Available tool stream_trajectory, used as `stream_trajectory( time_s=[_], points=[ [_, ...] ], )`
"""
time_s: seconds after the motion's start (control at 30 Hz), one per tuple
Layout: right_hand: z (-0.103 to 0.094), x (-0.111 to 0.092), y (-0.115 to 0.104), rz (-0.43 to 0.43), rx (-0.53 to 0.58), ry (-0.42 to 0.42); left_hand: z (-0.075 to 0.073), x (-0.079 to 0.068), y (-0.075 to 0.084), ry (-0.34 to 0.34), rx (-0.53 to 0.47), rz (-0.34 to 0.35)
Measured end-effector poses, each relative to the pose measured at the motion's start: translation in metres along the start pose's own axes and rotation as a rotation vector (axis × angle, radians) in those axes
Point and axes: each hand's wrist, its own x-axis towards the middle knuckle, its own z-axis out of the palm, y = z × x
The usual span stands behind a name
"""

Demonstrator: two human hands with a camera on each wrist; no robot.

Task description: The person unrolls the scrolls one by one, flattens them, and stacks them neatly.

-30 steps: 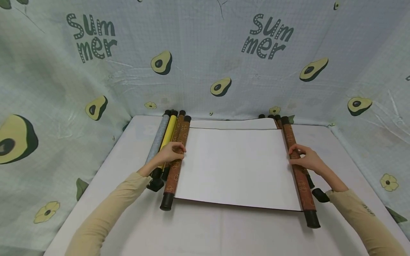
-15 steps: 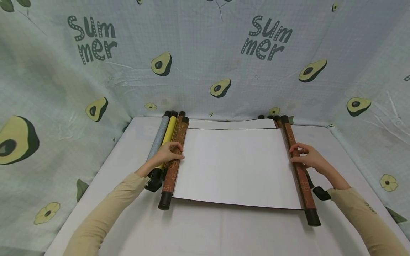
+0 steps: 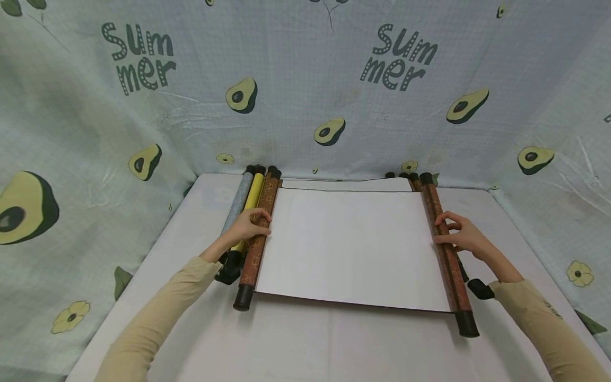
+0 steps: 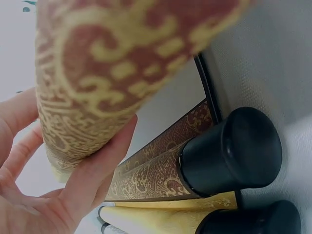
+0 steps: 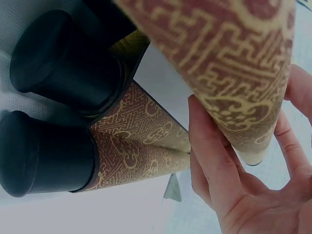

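Note:
A hanging scroll lies partly unrolled, its white sheet stretched between two red-brown rolls with gold patterns and black end caps. My left hand grips the left roll near its middle, thumb and fingers around it. On the other side my right hand holds the right roll the same way. Both rolls appear raised over other rolls: the left wrist view has a second patterned roll below, and the right wrist view another patterned roll. Another white sheet edge shows behind.
Left of the scroll lie a yellow roll and a grey-blue roll, side by side. A black end cap sits by the right sleeve. The white table meets an avocado-print cloth at the back and sides.
My left hand has moved left and slightly away with its roll, which now covers more of the brown roll beneath. My right hand has shifted slightly right, so the white sheet spans wider.

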Motion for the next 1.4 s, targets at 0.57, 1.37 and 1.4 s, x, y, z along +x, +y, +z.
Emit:
stream_trajectory(
  time_s=[0.57,1.37,1.4],
  points=[
    [-0.004,-0.004,0.001,-0.029,-0.083,0.030,-0.004,-0.003,0.007,-0.026,-0.036,-0.022],
    [-0.006,-0.005,0.012,-0.054,-0.089,0.047,-0.010,-0.002,-0.007,-0.020,-0.038,0.029],
    [-0.006,-0.005,0.012,-0.056,-0.093,0.050,-0.010,-0.002,-0.007,-0.019,-0.034,0.023]
  ],
)
